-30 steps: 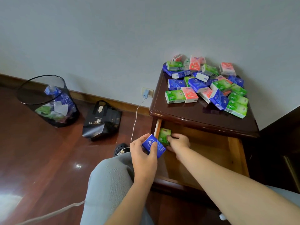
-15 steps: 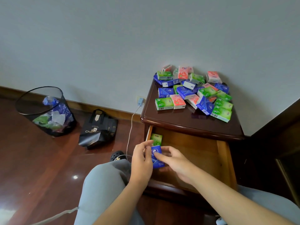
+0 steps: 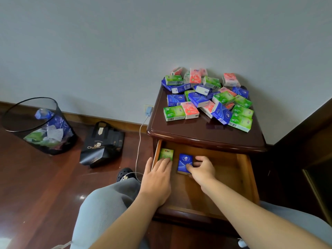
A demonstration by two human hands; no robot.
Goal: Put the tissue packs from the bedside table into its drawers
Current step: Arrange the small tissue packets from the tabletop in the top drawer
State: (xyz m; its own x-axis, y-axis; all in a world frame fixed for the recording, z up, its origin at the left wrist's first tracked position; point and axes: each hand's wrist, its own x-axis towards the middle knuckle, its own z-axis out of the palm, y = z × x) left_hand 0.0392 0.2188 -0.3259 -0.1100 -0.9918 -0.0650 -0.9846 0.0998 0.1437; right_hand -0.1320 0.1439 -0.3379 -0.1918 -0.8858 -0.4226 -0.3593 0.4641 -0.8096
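A dark wooden bedside table (image 3: 197,133) carries a heap of several green, blue and pink tissue packs (image 3: 208,99) at its back. Its top drawer (image 3: 242,169) is pulled out. A green tissue pack (image 3: 166,153) lies in the drawer's far left corner, and my left hand (image 3: 158,177) rests flat with its fingertips on the pack's near edge. Just right of it lies a blue tissue pack (image 3: 185,161), with the fingers of my right hand (image 3: 202,168) curled around its right side.
A black mesh waste bin (image 3: 36,126) with wrappers stands at the left by the wall. A black paper bag (image 3: 102,144) lies on the wooden floor. A white charger cable (image 3: 139,141) hangs from the wall socket beside the table. My grey-trousered knee (image 3: 107,203) is below.
The blue pack has passed from my left hand to my right and now lies in the drawer beside the green one. My left hand has come down onto the green pack.
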